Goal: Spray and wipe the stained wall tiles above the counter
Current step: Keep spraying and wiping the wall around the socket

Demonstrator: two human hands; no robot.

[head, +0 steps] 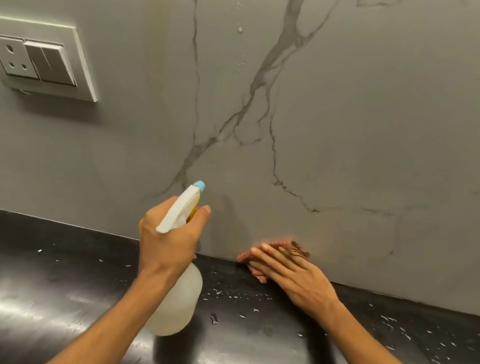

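Left hand (168, 239) grip wrapped around translucent white spray bottle (176, 293), nozzle aimed at grey veined wall tiles (356, 119) mid-frame; right hand (297, 275) fingers spread flat, pressing reddish cloth (285, 246) above glossy black surface (31, 293), ready to wipe.

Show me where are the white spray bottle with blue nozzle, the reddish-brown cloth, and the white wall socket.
white spray bottle with blue nozzle (176, 302): head view, translucent body.
reddish-brown cloth (299, 248): head view, upper edge.
white wall socket (13, 56): head view, faceplate.

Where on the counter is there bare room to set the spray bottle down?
Left of the spray bottle, below the socket plate, the black counter lies bare. It is crowded between the left hand and the right hand on the cloth.
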